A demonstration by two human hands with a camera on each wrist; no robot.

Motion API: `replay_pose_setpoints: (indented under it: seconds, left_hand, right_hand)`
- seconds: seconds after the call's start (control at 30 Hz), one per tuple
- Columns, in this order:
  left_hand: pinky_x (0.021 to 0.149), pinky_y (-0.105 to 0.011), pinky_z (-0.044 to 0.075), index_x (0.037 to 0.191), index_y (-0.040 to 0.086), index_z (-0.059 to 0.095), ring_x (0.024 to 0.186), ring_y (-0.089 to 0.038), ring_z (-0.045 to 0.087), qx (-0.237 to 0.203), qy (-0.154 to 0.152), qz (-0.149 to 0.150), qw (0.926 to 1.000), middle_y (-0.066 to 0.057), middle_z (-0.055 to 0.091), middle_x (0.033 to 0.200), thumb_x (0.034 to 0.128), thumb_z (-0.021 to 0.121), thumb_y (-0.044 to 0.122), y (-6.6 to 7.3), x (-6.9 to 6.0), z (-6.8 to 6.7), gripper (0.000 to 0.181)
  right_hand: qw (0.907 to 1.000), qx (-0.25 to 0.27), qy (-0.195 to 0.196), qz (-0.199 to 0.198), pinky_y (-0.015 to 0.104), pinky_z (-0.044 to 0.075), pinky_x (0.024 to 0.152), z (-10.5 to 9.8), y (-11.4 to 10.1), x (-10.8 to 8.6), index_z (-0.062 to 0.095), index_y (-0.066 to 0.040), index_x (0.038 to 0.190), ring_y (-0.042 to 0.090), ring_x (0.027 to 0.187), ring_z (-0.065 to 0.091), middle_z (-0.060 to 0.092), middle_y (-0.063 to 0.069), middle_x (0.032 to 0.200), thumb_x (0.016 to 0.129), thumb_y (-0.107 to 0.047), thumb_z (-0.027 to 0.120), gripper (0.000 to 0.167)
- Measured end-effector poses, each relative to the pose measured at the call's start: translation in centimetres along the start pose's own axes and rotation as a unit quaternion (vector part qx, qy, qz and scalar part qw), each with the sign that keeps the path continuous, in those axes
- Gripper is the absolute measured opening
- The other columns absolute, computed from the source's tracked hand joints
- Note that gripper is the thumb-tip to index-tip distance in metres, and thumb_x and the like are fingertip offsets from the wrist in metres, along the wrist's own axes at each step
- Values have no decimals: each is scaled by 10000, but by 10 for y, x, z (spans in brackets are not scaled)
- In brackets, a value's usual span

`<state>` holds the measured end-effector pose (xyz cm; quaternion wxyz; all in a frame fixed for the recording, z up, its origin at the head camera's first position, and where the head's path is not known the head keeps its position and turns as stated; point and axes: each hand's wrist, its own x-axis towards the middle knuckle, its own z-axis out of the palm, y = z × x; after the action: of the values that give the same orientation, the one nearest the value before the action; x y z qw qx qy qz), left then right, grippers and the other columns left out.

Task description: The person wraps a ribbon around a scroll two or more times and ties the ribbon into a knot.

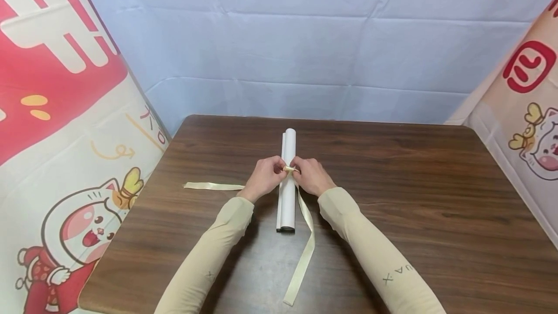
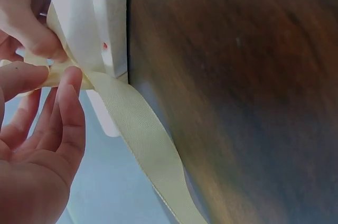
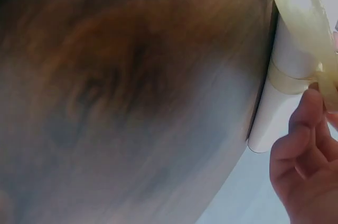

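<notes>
A white paper roll [image 1: 288, 202] lies lengthwise on the table, pointing away from me. A cream ribbon [image 1: 306, 236] goes around its middle, as the right wrist view shows on the roll [image 3: 288, 49]. Over the roll, my left hand [image 1: 263, 177] pinches the ribbon [image 2: 142, 129] between thumb and fingertips. Facing it, my right hand [image 1: 313, 174] pinches the ribbon from the other side, the fingertips of both hands close together. One ribbon tail stretches left across the table; the other hangs toward the near edge. How the ribbon crosses between the fingers is partly hidden.
The dark wooden table [image 1: 414, 197] has rounded corners. Behind it hangs a pale blue cloth [image 1: 279, 47]. Printed cartoon sheets stand at the left [image 1: 87, 217] and the right [image 1: 536, 125].
</notes>
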<state>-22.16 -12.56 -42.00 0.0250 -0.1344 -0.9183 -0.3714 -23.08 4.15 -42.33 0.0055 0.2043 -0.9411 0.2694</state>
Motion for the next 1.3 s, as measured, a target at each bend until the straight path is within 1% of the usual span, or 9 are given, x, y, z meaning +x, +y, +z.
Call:
replay_pose_setpoints:
  seconds: [0.13,0.3,0.43,0.53,0.63,0.77,0.9,1.07,1.3]
  left_hand:
    - [680,-222,510,892,74,666,769,-131,634,-43,-46,-39,10000,-42,704,861,846,666,81,0,0,1,47]
    - [683,-224,517,893,71,665,773,-133,635,-55,-48,-62,10000,-46,703,864,845,661,68,1,-1,1,48]
    - [693,-224,520,898,75,675,783,-133,643,-40,-55,-67,10000,-42,714,875,844,665,77,1,-1,1,55]
    - [700,-235,524,910,80,696,791,-138,653,-31,-59,-64,10000,-38,727,881,847,665,96,0,-1,1,72]
    - [712,-254,522,918,89,724,795,-139,657,25,-40,-45,10000,-32,737,877,850,663,116,-1,-2,0,96]
    - [740,-271,520,916,102,752,806,-140,660,66,19,-3,10000,-26,743,875,846,671,132,-3,-3,0,111]
    - [764,-280,530,913,96,763,828,-149,673,30,84,56,9999,-37,743,907,843,679,130,-4,-4,0,114]
    - [798,-301,523,904,103,766,856,-164,671,67,183,73,9998,-33,741,935,850,679,138,-5,-5,-2,108]
    - [765,-306,508,906,108,765,806,-168,629,164,256,36,9995,-37,741,913,851,663,127,-6,-7,-6,117]
  right_hand:
    - [9995,313,-104,0,332,448,672,1,1,1,667,-114,983,203,702,534,616,42,756,903,-103,585,115]
    - [9962,871,7,99,267,430,624,2,4,4,699,-59,943,152,647,519,640,42,750,878,-88,589,131]
    - [9937,1098,-56,206,247,424,606,1,7,3,708,-59,952,136,619,513,640,34,748,862,-151,609,162]
    - [9910,1254,-229,402,249,441,639,-2,7,1,714,-85,982,134,663,538,663,26,798,865,-231,610,214]
    - [9857,1546,-320,597,249,459,677,-6,8,0,723,-83,1014,132,709,583,697,37,846,889,-235,540,269]
    - [9796,1863,-348,668,243,456,638,-10,10,-1,727,-40,1011,134,675,592,704,64,822,905,-124,452,306]
    - [9832,1697,-370,564,237,447,610,-10,12,-2,730,-40,1002,142,658,569,710,65,834,882,-62,525,239]
    - [9867,1505,-366,492,242,470,645,-9,13,-2,733,-59,988,136,694,589,724,61,858,885,-110,619,162]
    - [9927,1136,-338,211,298,480,713,-9,18,-4,692,-74,972,145,720,584,694,47,837,953,-189,588,157]
